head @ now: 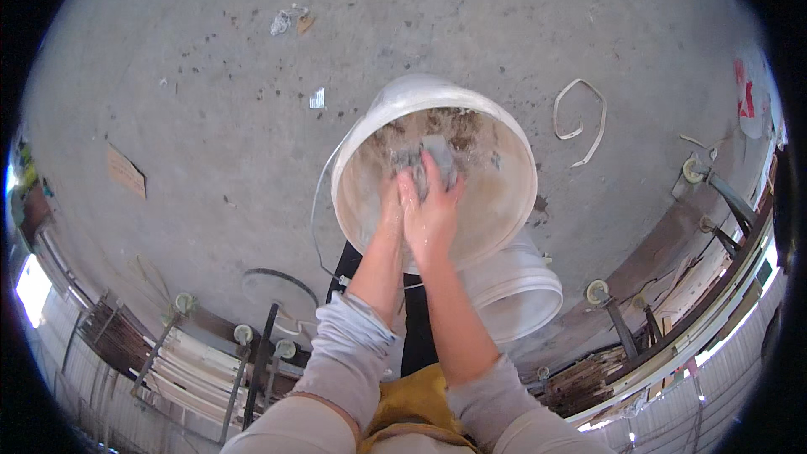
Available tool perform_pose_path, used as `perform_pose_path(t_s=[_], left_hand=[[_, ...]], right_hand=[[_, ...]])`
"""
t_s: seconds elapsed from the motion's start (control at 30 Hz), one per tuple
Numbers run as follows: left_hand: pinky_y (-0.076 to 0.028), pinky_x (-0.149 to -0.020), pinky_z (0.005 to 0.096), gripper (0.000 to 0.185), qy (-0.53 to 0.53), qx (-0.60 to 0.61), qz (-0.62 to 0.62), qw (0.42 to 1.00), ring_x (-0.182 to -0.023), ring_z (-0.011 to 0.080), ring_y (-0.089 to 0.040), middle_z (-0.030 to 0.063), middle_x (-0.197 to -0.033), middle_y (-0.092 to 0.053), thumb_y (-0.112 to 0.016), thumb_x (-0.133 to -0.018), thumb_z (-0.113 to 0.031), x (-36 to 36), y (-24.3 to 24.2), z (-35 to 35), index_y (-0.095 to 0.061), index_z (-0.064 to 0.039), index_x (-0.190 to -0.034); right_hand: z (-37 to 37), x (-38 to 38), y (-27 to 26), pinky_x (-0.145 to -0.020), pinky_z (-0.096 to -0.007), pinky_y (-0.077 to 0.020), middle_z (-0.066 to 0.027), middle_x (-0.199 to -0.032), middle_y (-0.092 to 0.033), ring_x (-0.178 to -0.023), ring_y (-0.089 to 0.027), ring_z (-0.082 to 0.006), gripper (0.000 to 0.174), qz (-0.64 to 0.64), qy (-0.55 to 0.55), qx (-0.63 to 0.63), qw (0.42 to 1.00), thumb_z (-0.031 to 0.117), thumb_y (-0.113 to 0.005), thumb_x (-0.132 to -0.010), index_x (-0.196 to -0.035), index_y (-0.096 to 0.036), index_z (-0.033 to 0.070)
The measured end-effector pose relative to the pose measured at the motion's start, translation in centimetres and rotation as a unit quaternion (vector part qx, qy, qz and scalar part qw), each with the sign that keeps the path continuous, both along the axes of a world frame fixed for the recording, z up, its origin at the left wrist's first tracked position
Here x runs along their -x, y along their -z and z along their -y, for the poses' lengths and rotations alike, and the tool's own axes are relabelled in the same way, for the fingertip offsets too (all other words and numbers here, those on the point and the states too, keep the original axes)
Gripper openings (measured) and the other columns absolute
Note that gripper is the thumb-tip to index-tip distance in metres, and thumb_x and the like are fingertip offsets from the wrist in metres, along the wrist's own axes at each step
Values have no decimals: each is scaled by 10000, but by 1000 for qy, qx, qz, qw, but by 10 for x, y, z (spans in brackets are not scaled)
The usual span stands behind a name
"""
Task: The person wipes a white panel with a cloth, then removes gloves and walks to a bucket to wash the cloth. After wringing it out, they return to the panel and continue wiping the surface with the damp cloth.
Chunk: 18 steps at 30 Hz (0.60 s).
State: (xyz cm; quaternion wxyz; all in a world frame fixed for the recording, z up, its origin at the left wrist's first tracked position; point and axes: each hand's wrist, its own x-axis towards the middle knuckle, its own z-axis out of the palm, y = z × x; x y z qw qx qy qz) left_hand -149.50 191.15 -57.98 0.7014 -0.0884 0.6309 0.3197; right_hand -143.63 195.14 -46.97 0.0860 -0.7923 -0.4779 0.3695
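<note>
A white plastic bucket (526, 170) faces me with its mouth tilted towards me. Inside it, both my hands are close together around a wet grey piece (439, 150), perhaps a sponge or folded cloth; motion and splashing water blur it. Fingers of my right hand (434, 211) lie spread over the piece's near side. My left hand (391, 202) presses in from the left, its fingers partly hidden by the grey piece and the right hand. Water shines on both hands and forearms. The bucket's wire handle (314, 214) hangs at its left side.
A second white bucket (555, 293) stands behind the first, at the lower right. Wheeled metal racks with wood strips (195, 378) line the lower left and right. On the concrete floor (239, 139) lie a curled pale strip (604, 107), a cardboard piece (126, 171) and crumpled scraps (280, 23).
</note>
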Motion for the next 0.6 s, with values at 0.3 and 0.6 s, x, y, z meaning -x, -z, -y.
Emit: perform_pose_path(t_s=[0.3,0.6], left_hand=[[-429,-916,312,368,-176,12,-106,979,-1031,187,-549,92,-1117,-572,-557,-847,-117,-25,-50,-29,-515,1,-1193],[-276,-1078,377,593,-17,-8,-329,944,-1309,301,-325,203,-1402,-315,-580,-860,-194,-8,38,-12,-382,9,-1381]], right_hand=[[-33,-74,190,-839,-364,-459,-160,-994,-672,-893,-613,-261,623,-207,172,180,946,572,-651,-796,-1040,-656,-1],[-9,-75,248,-912,-340,-436,-159,-1098,-652,-1032,-602,-260,365,-181,245,140,942,163,-661,-811,-1130,-634,-13]])
